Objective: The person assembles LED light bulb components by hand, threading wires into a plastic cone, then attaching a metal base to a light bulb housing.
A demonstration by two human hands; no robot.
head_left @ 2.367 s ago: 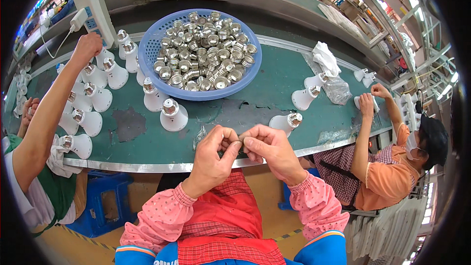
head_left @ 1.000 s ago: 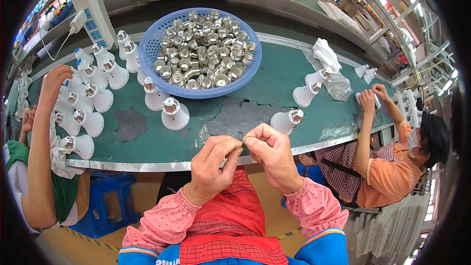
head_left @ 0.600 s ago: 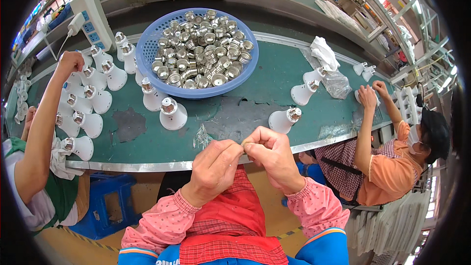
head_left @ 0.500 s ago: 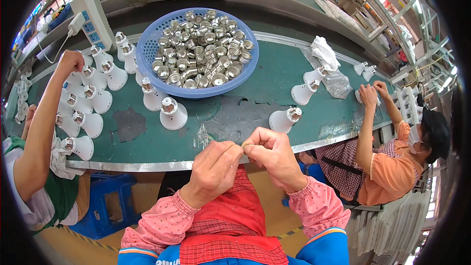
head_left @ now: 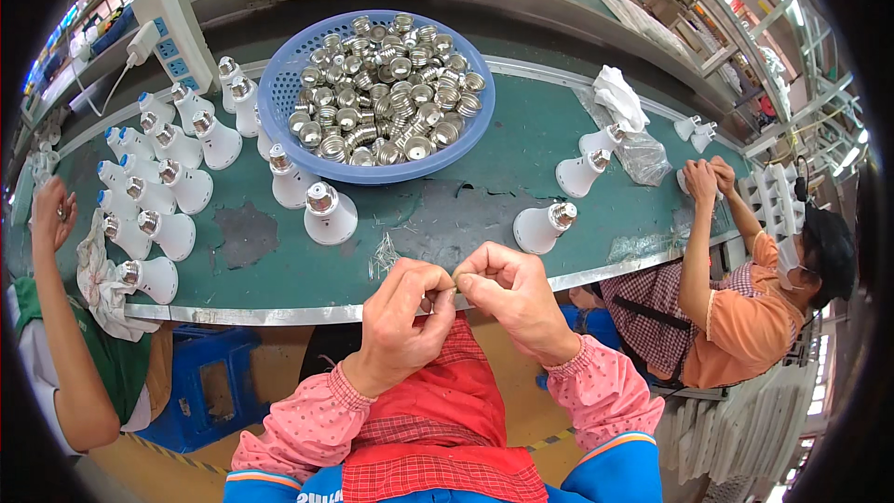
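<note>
The left hand (head_left: 402, 312) and right hand (head_left: 510, 291) meet fingertip to fingertip at the near edge of the green table (head_left: 484, 214), both pinched shut on a small part (head_left: 453, 283) too tiny to identify. It probably pays to keep both pinches tight and close together. A white lamp base (head_left: 328, 214) stands just beyond.

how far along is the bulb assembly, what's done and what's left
Done: rows of white bulb housings with metal caps stand at the belt's left. In hand: the left hand and right hand pinch something tiny between them, too small to identify. Left: the blue basket remains heaped with loose screw caps.
</note>
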